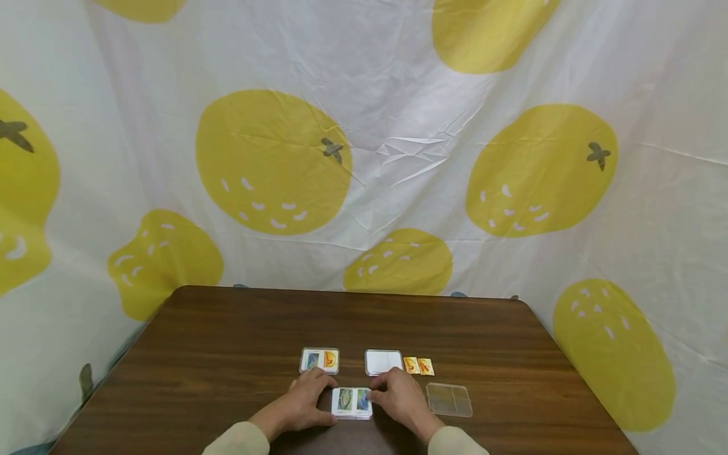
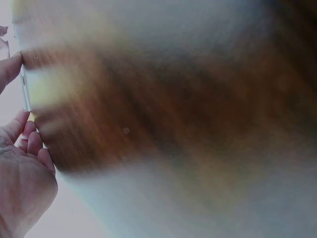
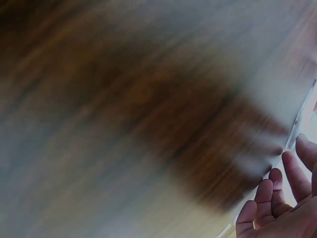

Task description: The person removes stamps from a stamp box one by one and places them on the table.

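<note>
Near the front of the table lies a small flat clear case (image 1: 352, 418) with two picture cards in it. My left hand (image 1: 304, 401) holds its left side, thumb at the near corner and fingers at the far one; the left wrist view shows the case's thin edge (image 2: 26, 91) between the thumb and a finger. At its right edge my right hand (image 1: 400, 399) pinches with thumb and index finger, the thumb over the right-hand card (image 1: 363, 399). Low in the right wrist view, the other fingers (image 3: 265, 198) curl loosely against the tabletop.
Behind the left hand lies a case (image 1: 320, 360) with a blue-green card and an orange one. A white-backed case (image 1: 383, 361) sits farther right, beside two small orange cards (image 1: 418, 366). A clear two-section lid (image 1: 449, 400) lies right of my right hand on the brown table (image 1: 227, 341).
</note>
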Demonstrator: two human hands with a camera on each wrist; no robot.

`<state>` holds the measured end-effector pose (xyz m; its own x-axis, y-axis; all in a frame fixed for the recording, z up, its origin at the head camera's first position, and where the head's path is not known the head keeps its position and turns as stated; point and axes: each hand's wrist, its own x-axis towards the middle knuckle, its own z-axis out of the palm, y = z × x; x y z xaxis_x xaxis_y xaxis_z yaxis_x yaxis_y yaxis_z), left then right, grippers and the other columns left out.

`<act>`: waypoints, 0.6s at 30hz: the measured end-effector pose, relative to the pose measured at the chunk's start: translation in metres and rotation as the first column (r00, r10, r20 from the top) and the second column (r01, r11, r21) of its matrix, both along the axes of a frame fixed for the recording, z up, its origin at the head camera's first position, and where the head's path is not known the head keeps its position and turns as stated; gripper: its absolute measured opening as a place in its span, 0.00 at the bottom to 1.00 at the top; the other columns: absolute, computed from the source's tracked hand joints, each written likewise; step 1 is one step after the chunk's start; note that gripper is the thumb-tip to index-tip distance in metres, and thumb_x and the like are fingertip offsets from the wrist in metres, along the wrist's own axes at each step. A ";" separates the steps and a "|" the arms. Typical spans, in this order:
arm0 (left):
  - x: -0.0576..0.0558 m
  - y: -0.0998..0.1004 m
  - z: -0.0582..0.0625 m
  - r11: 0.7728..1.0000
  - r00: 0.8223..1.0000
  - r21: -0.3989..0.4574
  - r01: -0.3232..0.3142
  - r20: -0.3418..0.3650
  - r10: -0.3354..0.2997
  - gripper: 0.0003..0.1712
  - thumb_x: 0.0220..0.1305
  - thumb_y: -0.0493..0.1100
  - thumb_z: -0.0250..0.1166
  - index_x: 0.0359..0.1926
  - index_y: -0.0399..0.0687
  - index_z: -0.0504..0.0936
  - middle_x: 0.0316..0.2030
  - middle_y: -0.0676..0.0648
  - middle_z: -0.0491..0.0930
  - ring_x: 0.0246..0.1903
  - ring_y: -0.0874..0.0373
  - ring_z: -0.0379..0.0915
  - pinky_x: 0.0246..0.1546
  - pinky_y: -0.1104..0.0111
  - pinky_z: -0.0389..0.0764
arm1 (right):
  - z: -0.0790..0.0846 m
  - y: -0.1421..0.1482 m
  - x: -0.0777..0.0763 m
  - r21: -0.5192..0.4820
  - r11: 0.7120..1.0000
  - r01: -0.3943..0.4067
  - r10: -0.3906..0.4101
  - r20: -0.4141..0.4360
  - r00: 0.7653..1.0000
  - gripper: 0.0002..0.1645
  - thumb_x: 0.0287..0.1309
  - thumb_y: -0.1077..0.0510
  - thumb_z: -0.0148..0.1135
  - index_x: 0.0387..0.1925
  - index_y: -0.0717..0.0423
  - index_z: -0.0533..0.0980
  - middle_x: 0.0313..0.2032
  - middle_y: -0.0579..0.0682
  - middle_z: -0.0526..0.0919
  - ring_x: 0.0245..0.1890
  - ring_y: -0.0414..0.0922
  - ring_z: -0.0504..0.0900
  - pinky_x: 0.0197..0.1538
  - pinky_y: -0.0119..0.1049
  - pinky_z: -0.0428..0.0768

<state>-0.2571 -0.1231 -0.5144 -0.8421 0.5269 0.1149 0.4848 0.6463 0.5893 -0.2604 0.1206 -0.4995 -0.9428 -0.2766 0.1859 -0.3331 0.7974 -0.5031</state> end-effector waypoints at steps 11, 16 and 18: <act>-0.001 -0.001 -0.001 1.000 1.000 0.006 0.005 0.006 -0.005 0.31 0.49 0.52 0.77 0.51 0.46 0.77 0.49 0.52 0.70 0.53 0.48 0.64 0.52 0.51 0.65 | -0.002 -0.002 -0.001 0.010 1.000 0.017 -0.017 -0.012 1.000 0.04 0.49 0.53 0.73 0.27 0.47 0.86 0.28 0.41 0.82 0.32 0.43 0.80 0.33 0.41 0.74; -0.002 -0.001 -0.001 1.000 1.000 0.002 0.004 0.016 -0.004 0.30 0.50 0.52 0.77 0.51 0.47 0.77 0.49 0.52 0.70 0.53 0.47 0.64 0.52 0.50 0.65 | -0.002 -0.002 -0.001 -0.023 1.000 0.021 -0.021 0.004 1.000 0.04 0.49 0.54 0.73 0.27 0.48 0.84 0.27 0.40 0.81 0.31 0.42 0.79 0.33 0.41 0.74; -0.001 -0.001 -0.001 1.000 1.000 0.002 0.004 0.017 -0.004 0.30 0.50 0.52 0.77 0.51 0.47 0.77 0.49 0.52 0.70 0.53 0.47 0.65 0.51 0.50 0.65 | -0.002 -0.003 -0.001 -0.038 0.999 0.026 -0.025 0.014 1.000 0.05 0.48 0.55 0.74 0.27 0.49 0.83 0.27 0.40 0.81 0.31 0.42 0.78 0.34 0.41 0.73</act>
<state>-0.2586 -0.1240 -0.5154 -0.8420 0.5298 0.1013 0.4769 0.6435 0.5987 -0.2611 0.1180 -0.5011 -0.9520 -0.2452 0.1830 -0.3057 0.7857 -0.5378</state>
